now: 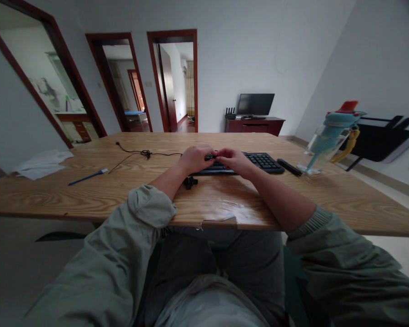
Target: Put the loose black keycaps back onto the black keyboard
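Note:
A black keyboard (264,162) lies across the table in front of me, partly covered by my hands. My left hand (197,159) is over its left part, with the fingers curled closed. Close beside it, my right hand (234,160) has thumb and finger pinched together. A small black piece (210,157), possibly a keycap, shows between the fingertips of both hands, just above the keys. Several small black pieces (190,182), which look like loose keycaps, sit in a heap near my left wrist.
The keyboard's cable (146,153) runs left in a knot. A blue brush (87,177) and white paper (44,164) lie on the left. To the right are a narrow black bar (289,167) and a clear bottle with a blue and red top (330,134). The wooden table's edge (259,222) is near me.

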{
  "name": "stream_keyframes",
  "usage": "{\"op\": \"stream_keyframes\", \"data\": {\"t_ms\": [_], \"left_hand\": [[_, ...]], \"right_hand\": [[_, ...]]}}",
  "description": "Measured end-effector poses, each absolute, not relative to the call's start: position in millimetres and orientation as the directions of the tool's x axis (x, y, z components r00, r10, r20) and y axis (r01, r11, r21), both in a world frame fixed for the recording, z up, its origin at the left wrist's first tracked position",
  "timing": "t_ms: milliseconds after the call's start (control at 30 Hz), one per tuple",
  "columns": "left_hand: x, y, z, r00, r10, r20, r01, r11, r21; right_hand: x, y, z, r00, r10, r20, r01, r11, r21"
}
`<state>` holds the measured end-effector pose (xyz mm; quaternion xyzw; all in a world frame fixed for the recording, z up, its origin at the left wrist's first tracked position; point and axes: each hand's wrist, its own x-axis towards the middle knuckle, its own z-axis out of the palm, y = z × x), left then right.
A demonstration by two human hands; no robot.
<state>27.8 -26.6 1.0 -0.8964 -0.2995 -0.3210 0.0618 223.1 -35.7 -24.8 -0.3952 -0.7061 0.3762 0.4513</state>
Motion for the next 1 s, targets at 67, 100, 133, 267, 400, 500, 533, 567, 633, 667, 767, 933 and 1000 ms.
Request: {"op": "stream_keyframes", "data": {"t_ms": [67,100,133,267,400,500,533,567,633,667,767,933,1000], "left_hand": [[27.7,-24.3,1.4,0.608,0.499,0.618,0.585,-0.807,0.077],[26.8,-22.0,1.7,0.599,0.514,0.614,0.597,-0.798,0.085],[25.3,-18.8,1.9,0.59,0.536,0.604,0.612,-0.785,0.098],[16.4,0.6,-0.9,0.583,0.63,0.513,0.663,-0.734,0.147],[13.3,19.5,-9.7,0.59,0.688,0.423,0.692,-0.701,0.173],[16.6,28.2,-15.8,0.601,0.699,0.388,0.691,-0.698,0.188],[17.9,30.1,-17.3,0.608,0.7,0.375,0.69,-0.699,0.186],[19.1,31.3,-18.4,0.614,0.701,0.362,0.691,-0.699,0.182],[20.6,32.1,-19.9,0.618,0.709,0.339,0.698,-0.694,0.179],[21.0,31.8,-20.2,0.615,0.715,0.333,0.701,-0.689,0.183],[21.1,29.2,-20.2,0.611,0.719,0.331,0.704,-0.684,0.188],[20.2,28.0,-19.6,0.619,0.721,0.312,0.713,-0.682,0.16],[19.6,29.8,-20.4,0.615,0.721,0.32,0.709,-0.683,0.176]], "right_hand": [[222.6,-36.5,-23.7,-0.263,0.903,0.34,0.216,0.399,-0.891],[222.5,-36.8,-23.0,-0.25,0.906,0.34,0.217,0.395,-0.893],[222.5,-37.0,-22.4,-0.236,0.91,0.34,0.221,0.391,-0.893],[223.6,-36.8,-21.1,-0.187,0.922,0.34,0.283,0.382,-0.88],[225.1,-34.8,-22.6,-0.183,0.919,0.348,0.357,0.392,-0.848],[225.8,-32.7,-24.6,-0.187,0.918,0.349,0.367,0.395,-0.842],[226.0,-31.8,-25.2,-0.187,0.919,0.348,0.369,0.394,-0.842],[226.2,-31.0,-25.8,-0.186,0.918,0.351,0.371,0.396,-0.84],[226.6,-29.4,-26.9,-0.187,0.913,0.364,0.379,0.408,-0.83],[226.7,-28.7,-27.4,-0.188,0.909,0.371,0.386,0.416,-0.823],[226.7,-27.9,-28.3,-0.201,0.899,0.389,0.408,0.438,-0.801],[226.1,-29.7,-27.4,-0.198,0.901,0.387,0.44,0.434,-0.786],[226.4,-29.5,-27.4,-0.198,0.898,0.394,0.443,0.44,-0.781]]}}
